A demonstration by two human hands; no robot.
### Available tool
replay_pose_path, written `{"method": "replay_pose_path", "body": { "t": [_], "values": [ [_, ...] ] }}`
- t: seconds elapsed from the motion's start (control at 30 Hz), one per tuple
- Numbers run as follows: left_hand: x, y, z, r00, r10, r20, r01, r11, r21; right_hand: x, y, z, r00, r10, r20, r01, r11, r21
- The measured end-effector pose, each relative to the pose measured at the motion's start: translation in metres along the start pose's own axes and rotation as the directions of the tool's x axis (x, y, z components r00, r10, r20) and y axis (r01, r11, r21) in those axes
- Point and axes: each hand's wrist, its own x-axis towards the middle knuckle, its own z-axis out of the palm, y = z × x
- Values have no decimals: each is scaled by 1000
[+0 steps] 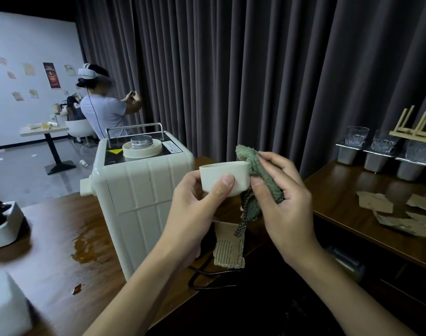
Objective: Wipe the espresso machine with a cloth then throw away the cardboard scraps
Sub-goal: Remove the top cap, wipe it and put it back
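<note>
Head view: both hands are seen raised in front of the espresso machine (139, 190), above a dark wooden counter (52, 229).
Left hand (195, 209): a small cream cup (225, 178) is pinched between thumb and curled fingers; the thumb is laid flat on the cup's near wall.
Right hand (282, 197): a green cloth (258, 170) is bunched up and pressed against the cup's right rim, fingers closed round it, with a frayed end left dangling underneath.
Espresso machine: cream and boxy, stood on the counter just left of the hands, a metal handle and round cap seen on top.
Spill (86, 248): a brown puddle is spread on the counter at the machine's near left corner, plus a smaller drop closer in.
Cardboard scraps (398, 212): a loose pile is left on the side counter at right, well apart from the machine.
Another cardboard piece (230, 246): found below the hands, beside the machine's base.
Glasses (357, 137): lined up on grey holders behind the scraps, kinda blurry.
</note>
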Motion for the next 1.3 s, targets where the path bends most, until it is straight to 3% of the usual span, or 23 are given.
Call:
{"method": "replay_pose_path", "body": {
  "t": [0.17, 0.47, 0.6, 0.7, 0.9, 0.97, 1.1, 1.3],
  "values": [
    [1, -1, -3, 999, -29, -45, 25, 996, -80, 0, -2, 7, 999, 39, -26, -39, 999, 5],
    [0, 5, -12, 999, 48, 17, -50, 995, 85, 0, -5, 10, 992, -126, -24, 126, 992, -32],
    [-1, 3, -9, 994, -28, -101, 23, 998, -53, 3, 0, 11, 1000, -2, -27, 4, 998, 55],
    [3, 2, -8, 995, -85, -55, 79, 991, -108, 3, 1, 12, 997, 77, -24, -74, 992, 98],
    [5, 6, -9, 995, -40, 93, 45, 998, -51, -5, -7, 15, 997, -73, 5, 73, 997, -5],
    [4, 2, -13, 998, -9, 65, 10, 1000, -16, -4, -7, 15, 996, -91, 3, 91, 996, -7],
    [2, 1, -11, 995, -69, -71, 62, 994, -94, 4, -4, 14, 999, 30, -26, -28, 997, 74],
    [4, 10, -13, 997, -82, -8, 81, 994, -71, -2, -7, 14, 998, -68, 4, 68, 998, -7]
  ]
}}
